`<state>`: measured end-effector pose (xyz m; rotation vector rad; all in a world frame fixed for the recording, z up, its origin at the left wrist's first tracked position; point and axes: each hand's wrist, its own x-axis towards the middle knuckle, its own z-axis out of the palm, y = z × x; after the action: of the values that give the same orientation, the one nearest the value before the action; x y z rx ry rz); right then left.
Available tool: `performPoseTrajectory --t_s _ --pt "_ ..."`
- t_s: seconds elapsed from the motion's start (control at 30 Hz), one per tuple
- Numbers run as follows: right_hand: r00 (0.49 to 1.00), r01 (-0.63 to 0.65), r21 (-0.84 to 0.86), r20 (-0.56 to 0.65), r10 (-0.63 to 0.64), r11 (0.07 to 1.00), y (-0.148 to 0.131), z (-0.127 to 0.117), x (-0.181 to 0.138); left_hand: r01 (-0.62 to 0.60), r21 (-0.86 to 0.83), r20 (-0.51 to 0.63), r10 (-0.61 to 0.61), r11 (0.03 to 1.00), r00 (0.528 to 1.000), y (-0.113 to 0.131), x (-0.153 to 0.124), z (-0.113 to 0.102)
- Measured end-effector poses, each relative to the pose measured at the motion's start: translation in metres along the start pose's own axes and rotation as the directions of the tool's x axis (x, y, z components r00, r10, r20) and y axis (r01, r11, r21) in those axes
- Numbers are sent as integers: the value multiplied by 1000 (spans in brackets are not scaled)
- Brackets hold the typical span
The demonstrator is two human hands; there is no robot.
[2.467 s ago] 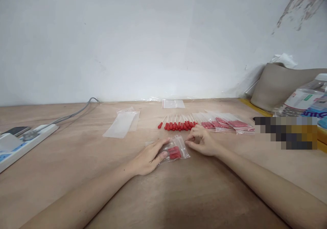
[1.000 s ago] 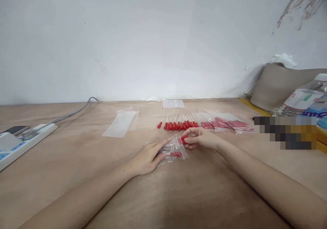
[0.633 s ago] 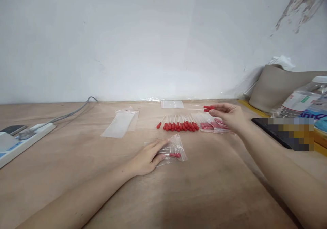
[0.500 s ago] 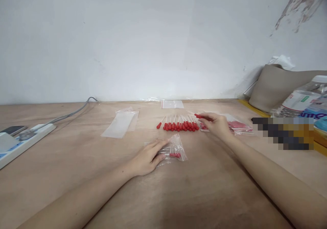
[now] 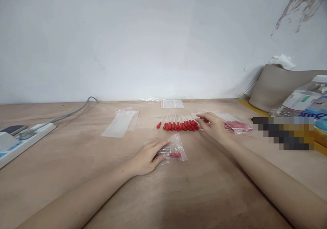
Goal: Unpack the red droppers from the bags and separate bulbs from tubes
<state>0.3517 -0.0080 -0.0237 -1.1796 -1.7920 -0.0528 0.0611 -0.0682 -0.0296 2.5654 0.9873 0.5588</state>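
Near the middle of the table my left hand (image 5: 150, 156) holds a clear zip bag (image 5: 182, 146) down, thumb and fingers resting on it. Inside the bag lies a dropper with a red rubber bulb (image 5: 175, 154); its thin stem runs toward the hand. Behind it, several droppers with red bulbs (image 5: 180, 125) lie side by side, pale stems pointing to the wall. My right hand (image 5: 212, 126) is at the right end of that row, thumb and forefinger apart, nothing visible between them. Just beyond its wrist are bags with red contents (image 5: 237, 126).
Flat clear bags (image 5: 117, 124) lie to the left, and another bag (image 5: 172, 104) lies by the wall. A power strip (image 5: 30, 142) with a grey cable and a phone (image 5: 12, 130) are at far left. Plastic bottles (image 5: 298, 101) and a grey-brown roll (image 5: 268, 86) occupy the right.
A dropper with a red bulb was between my right fingers; now it is out of them, among the row. My right hand has lowered slightly. My left hand and the bag stay put.
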Motion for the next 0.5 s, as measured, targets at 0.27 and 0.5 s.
performPoseTrajectory --t_s 0.27,0.5 --pt "799 140 190 558 -224 972 -58 4 -13 24 5 -11 -24 1000 1000 1 -1 1" --pt "689 6 327 684 -241 945 -72 14 -24 26 3 -8 -26 1000 1000 0 -1 1"
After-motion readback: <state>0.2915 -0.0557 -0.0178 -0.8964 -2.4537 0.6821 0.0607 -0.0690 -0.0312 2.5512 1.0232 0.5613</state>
